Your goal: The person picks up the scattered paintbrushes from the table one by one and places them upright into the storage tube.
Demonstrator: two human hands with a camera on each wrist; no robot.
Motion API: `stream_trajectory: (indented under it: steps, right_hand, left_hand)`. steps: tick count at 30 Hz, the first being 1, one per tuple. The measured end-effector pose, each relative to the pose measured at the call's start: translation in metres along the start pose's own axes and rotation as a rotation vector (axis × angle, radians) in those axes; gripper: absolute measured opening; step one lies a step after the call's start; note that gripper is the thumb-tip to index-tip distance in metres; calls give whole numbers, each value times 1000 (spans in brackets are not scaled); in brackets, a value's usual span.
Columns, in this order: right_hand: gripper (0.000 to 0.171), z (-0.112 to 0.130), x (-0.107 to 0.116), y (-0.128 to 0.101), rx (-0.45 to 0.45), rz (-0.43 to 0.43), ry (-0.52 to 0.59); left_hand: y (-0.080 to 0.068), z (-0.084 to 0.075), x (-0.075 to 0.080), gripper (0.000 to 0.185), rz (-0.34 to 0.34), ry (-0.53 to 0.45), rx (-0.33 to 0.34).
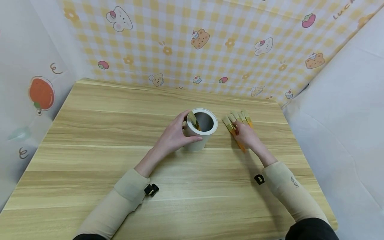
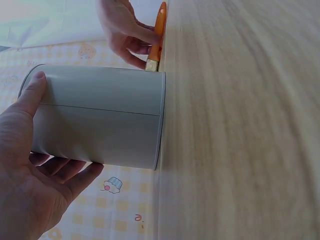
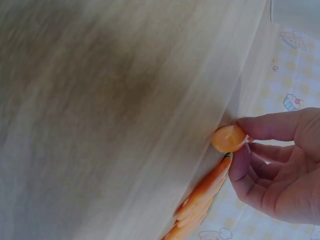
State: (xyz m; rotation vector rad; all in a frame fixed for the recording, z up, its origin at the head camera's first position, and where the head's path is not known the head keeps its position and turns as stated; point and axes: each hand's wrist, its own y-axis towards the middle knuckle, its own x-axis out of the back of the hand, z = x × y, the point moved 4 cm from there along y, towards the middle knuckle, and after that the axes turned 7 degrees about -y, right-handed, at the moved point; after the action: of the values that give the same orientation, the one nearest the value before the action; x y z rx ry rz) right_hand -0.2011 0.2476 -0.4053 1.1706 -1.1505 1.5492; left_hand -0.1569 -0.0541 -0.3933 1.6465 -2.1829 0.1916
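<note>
My left hand (image 1: pixel 169 135) grips a pale grey cylindrical container (image 1: pixel 194 145) standing upright on the table, thumb on the near side and fingers round the far left. Inside it leans a paintbrush (image 1: pixel 192 118), bristles up at the left rim. To the right, my right hand (image 1: pixel 246 135) pinches the orange handle of the leftmost paintbrush (image 3: pixel 229 139) between thumb and fingers, low over the tabletop. Several more paintbrushes (image 1: pixel 242 116) lie side by side under and beyond that hand, pale bristles pointing away. Their orange handles (image 3: pixel 197 202) show in the right wrist view.
The wood-grain table (image 1: pixel 99 140) reaches back to a yellow checked cloth (image 1: pixel 180 56) with cartoon prints. White sheets hang at the left (image 1: pixel 18 83) and right (image 1: pixel 339 116) sides.
</note>
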Motion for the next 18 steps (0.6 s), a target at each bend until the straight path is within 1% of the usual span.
stream_trajectory:
  steps: [4,7,14,16,18]
  right_hand:
    - [47,1,5,-1,13,34,19]
    - [49,3,16,-1,26,31,82]
    - [47,17,51,-3,32,-30,262]
    - [46,23,61,-6,34,-60,293]
    - [46,29,70,-10,31,-110,312]
  left_hand:
    - [0,-1,0,108,3,3,-4]
    - [0,-1,0,107,0,4,-4]
    - [0,-1,1,108,0,3,-2]
    - [0,-1,1,108,4,2,-3]
    - [0,0,1,108,6,2,-2]
